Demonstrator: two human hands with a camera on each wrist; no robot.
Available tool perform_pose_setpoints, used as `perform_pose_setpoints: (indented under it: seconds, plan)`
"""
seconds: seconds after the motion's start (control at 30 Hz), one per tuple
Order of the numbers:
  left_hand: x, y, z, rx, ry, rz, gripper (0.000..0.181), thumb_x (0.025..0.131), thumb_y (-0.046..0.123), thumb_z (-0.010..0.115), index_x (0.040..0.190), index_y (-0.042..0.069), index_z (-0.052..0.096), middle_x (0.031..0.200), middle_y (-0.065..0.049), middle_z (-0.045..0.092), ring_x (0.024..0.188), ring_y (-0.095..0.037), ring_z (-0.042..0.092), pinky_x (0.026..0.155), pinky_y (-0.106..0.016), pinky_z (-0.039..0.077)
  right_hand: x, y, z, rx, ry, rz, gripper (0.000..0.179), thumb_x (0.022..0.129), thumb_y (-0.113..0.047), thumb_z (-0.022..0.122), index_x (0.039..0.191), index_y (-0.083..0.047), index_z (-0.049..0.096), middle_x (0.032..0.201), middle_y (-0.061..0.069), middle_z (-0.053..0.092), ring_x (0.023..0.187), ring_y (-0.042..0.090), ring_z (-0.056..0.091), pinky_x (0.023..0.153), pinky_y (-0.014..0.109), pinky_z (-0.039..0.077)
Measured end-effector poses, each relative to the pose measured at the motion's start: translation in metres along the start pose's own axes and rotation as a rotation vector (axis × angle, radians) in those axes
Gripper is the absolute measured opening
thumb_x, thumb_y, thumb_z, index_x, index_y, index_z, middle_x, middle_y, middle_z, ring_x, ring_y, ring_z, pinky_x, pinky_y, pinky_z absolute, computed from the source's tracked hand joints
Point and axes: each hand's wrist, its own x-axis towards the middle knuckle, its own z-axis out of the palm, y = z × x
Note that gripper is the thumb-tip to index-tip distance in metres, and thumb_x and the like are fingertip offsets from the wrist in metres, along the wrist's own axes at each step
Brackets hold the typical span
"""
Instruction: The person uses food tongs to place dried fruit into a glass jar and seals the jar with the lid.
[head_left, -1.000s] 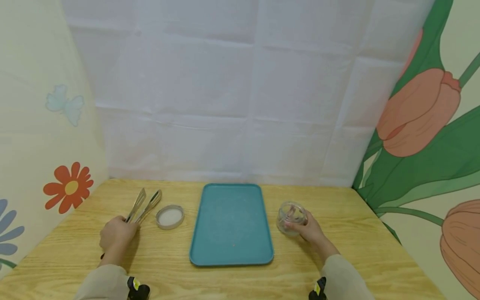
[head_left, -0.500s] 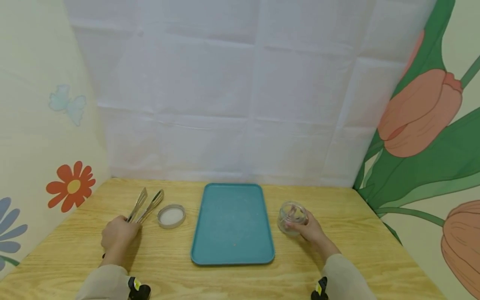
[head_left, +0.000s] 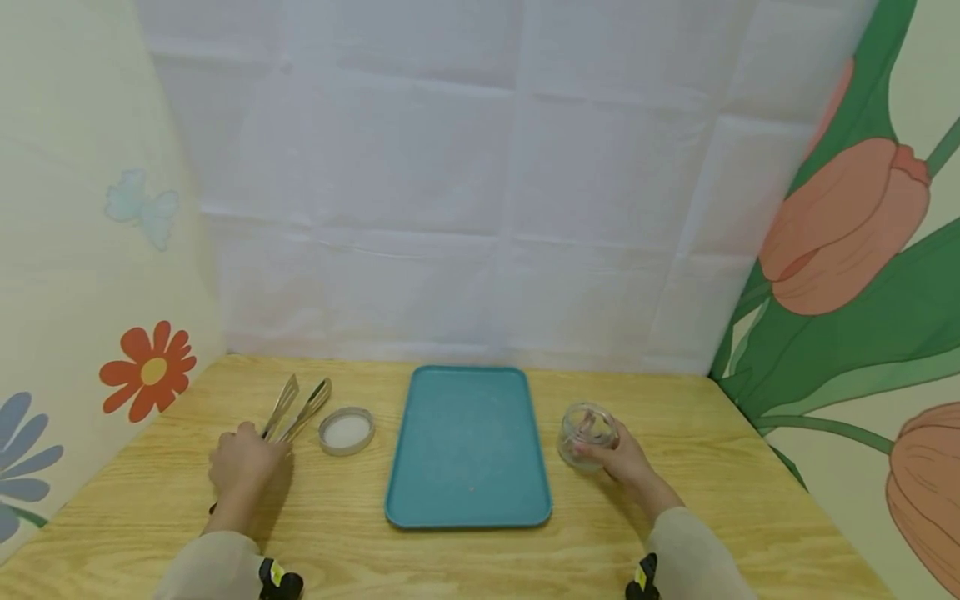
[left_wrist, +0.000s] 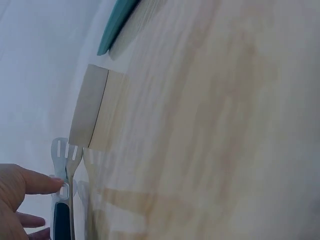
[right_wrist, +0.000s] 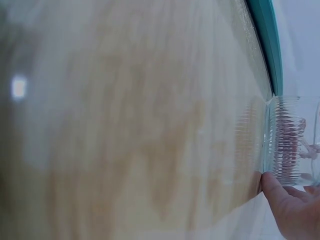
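Observation:
My left hand (head_left: 246, 462) is at the tongs (head_left: 303, 412) on the left of the table. These are metal tongs with slotted heads and dark handle grips, their two arms spread apart. In the left wrist view one extended digit touches the tongs (left_wrist: 62, 215), while the other visible fingers are held off them. Right of the tongs lies a round lid (head_left: 347, 431) with a pale inside. My right hand (head_left: 626, 458) holds a clear glass jar (head_left: 587, 437), upright on the table. Its ribbed wall (right_wrist: 285, 142) shows in the right wrist view; part of that hand shows through the glass.
A blue-green tray (head_left: 470, 450) lies flat between the lid and the jar. The wooden table (head_left: 465, 567) meets a white cloth backdrop (head_left: 420, 208) at the back. Flower-printed walls (head_left: 153, 371) stand on both sides.
My left hand's fingers have loosened and lifted around the tongs' handles, and the hand has moved slightly right. The right hand and jar stay in place; the head view has shifted slightly.

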Motion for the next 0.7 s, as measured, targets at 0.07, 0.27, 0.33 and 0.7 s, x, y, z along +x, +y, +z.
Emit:
perform_pose_setpoints:
  seconds: [0.07,0.27,0.33,0.7]
  plan:
    - [0.001,0.002,0.001,-0.026,0.041,0.022,0.052,0.076,0.022,0.055,0.111,-0.013,0.039,0.1,-0.034,0.037,0.093,-0.051,0.032,0.071,-0.056,0.028,0.001,0.001,-0.001,-0.004,-0.004,0.001,0.079,0.072,-0.028,0.069,0.132,-0.003,0.024,0.123,0.023,0.038,0.111,0.034,0.036,0.088,0.047,0.029]
    - [0.002,0.011,0.003,-0.14,0.104,0.122,0.049,0.082,0.025,0.051,0.116,-0.009,0.041,0.107,-0.027,0.046,0.094,-0.046,0.041,0.071,-0.054,0.03,0.001,-0.001,0.0,0.008,-0.003,0.003,0.077,0.073,-0.025,0.069,0.132,-0.004,0.025,0.123,0.022,0.039,0.111,0.033,0.036,0.089,0.047,0.029]
    - [0.0,0.015,0.003,-0.181,0.068,0.18,0.049,0.084,0.027,0.05,0.116,-0.009,0.042,0.107,-0.027,0.048,0.093,-0.043,0.045,0.071,-0.051,0.034,0.001,-0.002,0.0,0.007,-0.002,0.002,0.076,0.073,-0.024,0.069,0.132,-0.003,0.024,0.123,0.023,0.038,0.112,0.034,0.036,0.089,0.047,0.028]
    - [-0.001,0.029,0.012,-0.19,-0.209,0.338,0.079,0.081,0.046,0.052,0.127,-0.012,0.026,0.12,-0.033,0.035,0.106,-0.046,0.036,0.079,-0.052,0.034,0.0,-0.003,0.0,0.007,-0.008,-0.014,0.076,0.073,-0.022,0.069,0.132,-0.002,0.024,0.123,0.024,0.038,0.111,0.034,0.036,0.089,0.048,0.028]
